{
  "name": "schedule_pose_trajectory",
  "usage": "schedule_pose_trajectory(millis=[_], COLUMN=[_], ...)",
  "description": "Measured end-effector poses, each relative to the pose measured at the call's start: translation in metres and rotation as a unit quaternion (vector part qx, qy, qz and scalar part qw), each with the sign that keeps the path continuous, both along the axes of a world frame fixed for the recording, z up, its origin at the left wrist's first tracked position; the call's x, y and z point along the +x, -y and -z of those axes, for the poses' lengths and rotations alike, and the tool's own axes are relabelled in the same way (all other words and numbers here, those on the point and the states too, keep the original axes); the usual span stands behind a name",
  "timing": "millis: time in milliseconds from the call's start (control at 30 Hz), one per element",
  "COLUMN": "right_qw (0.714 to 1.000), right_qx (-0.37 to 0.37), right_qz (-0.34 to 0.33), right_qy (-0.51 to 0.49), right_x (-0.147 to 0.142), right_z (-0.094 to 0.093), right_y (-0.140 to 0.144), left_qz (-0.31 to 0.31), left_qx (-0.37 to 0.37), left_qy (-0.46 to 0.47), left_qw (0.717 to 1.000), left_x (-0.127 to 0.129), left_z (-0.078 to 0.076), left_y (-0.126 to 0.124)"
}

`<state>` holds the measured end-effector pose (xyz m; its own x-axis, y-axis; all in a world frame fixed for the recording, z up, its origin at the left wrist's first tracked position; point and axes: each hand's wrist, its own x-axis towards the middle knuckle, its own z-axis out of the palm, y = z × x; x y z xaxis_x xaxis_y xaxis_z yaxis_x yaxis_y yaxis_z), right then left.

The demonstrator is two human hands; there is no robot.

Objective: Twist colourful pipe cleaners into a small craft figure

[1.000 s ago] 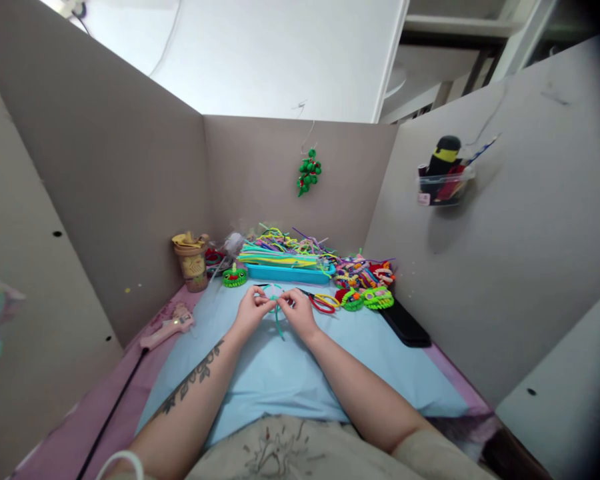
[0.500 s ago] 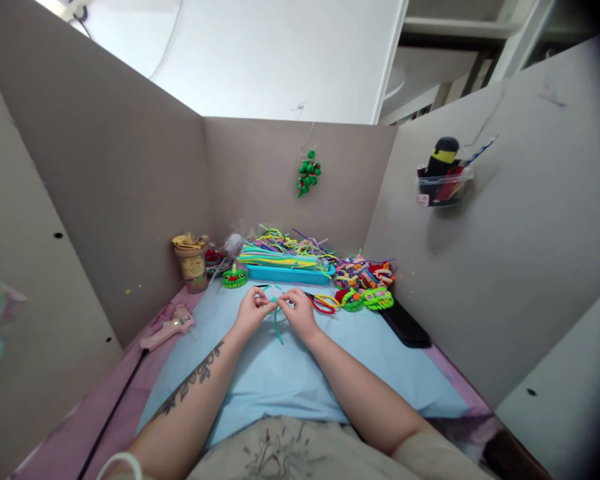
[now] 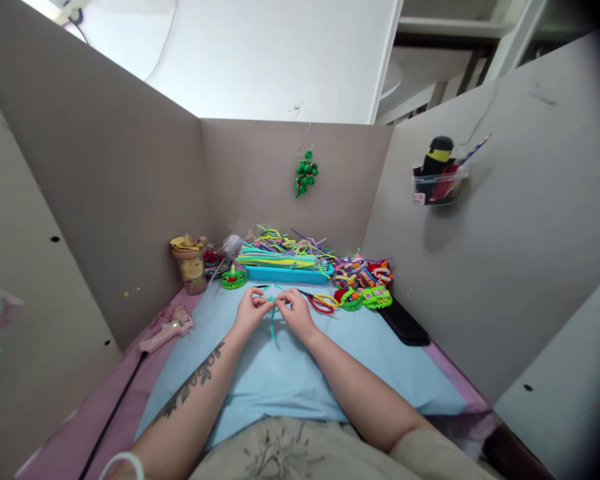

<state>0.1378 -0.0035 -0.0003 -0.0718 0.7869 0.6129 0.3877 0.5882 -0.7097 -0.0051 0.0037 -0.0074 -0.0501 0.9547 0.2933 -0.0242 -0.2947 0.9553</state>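
Both hands meet over the blue sheet (image 3: 290,373) in the middle of the table. My left hand (image 3: 253,310) pinches a teal pipe cleaner (image 3: 273,330) between thumb and fingertips. From the other side my right hand (image 3: 296,312) pinches the same pipe cleaner, its fingertips close to the left ones. Part of the teal stem loops above the fingers, and a loose end hangs down below them. The spot where it is gripped is mostly hidden by my fingertips. Just right of my right hand lie scissors (image 3: 323,303) with red and yellow handles.
Behind my hands stands a blue tray (image 3: 290,275) heaped with pipe cleaners. Finished green pieces (image 3: 377,298) and a black case (image 3: 405,323) lie to the right. A pink glue gun (image 3: 167,332) with its cord and a cup (image 3: 191,267) are at left. Grey panels enclose three sides.
The hanging end of the teal pipe cleaner has swung a little left and hangs slightly lower. Both hands keep their pinch in nearly the same place. The view has shifted slightly.
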Motion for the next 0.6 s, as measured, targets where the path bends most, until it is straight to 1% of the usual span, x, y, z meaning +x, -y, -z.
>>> schedule_pose_trajectory(millis=[67, 133, 300, 433, 600], right_qw=[1.000, 1.000, 0.998, 0.997, 0.997], right_qx=[-0.001, -0.004, -0.044, -0.056, -0.061], right_qz=[-0.001, 0.003, 0.015, 0.013, 0.032], right_qy=[-0.003, -0.011, -0.041, -0.050, -0.035], right_x=[-0.001, -0.002, -0.001, -0.002, -0.008], right_z=[0.000, 0.001, 0.005, 0.010, 0.017], right_y=[0.000, 0.000, -0.004, -0.007, -0.013], left_qz=[-0.024, -0.031, 0.002, 0.002, -0.008], left_qx=[0.008, 0.017, 0.007, -0.004, 0.002], left_qy=[-0.022, -0.035, -0.020, -0.010, -0.008], left_qw=[0.999, 0.999, 1.000, 1.000, 1.000], left_x=[-0.001, -0.001, 0.002, 0.004, 0.004], left_z=[0.000, -0.001, -0.006, -0.008, -0.005], left_y=[0.000, 0.001, 0.007, 0.009, 0.007])
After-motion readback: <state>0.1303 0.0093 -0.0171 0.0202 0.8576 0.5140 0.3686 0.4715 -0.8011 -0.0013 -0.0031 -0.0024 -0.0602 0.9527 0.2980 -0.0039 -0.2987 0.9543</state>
